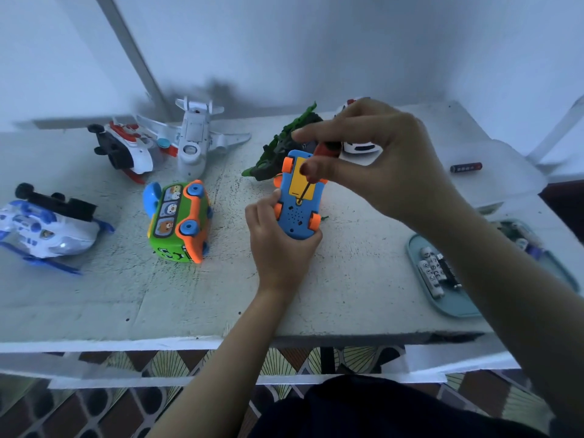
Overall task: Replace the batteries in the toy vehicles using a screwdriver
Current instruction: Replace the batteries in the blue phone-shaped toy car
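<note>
**Work item.** One blue toy car (pixel 297 216), upside down, orange wheels up, at the tabletop (pixel 347 263) centre and lifted at its near end. A yellow battery cover (pixel 296 184) sits in its underside.

**Left hand** (pixel 281 248). Fingers curl round the near end of the car from below and the thumb lies on its left side: a firm hold.

**Right hand** (pixel 388 162). Above the far end of the car. The fingers (pixel 316 132) pinch the red handle of one screwdriver (pixel 327 150). The thin shaft slants down, with its tip on the near edge of the yellow cover. This hand and forearm hide much of what lies behind and to the right.

**Other toys, six counted.**
- One green and orange bus (pixel 178 221), on its side, just left of the held car.
- One blue and white craft (pixel 47 229), overturned, at the far left.
- One red and white craft (pixel 123 147), overturned, at the back left.
- One white aeroplane (pixel 196 137), belly up, touching the red and white craft.
- One green ridged toy (pixel 278 147), behind the car and partly covered by it.
- One white vehicle (pixel 360 148), mostly hidden by the right hand.

**Batteries.**
- One loose dark cell (pixel 466 167), at the back right, well apart from the rest.
- One teal tray (pixel 455 308) at the right edge, crossed by the right forearm. It holds white cells (pixel 429 273), at least three, with dark ones beside them. The full count cannot be told, and the far end of the tray is blurred.
</note>
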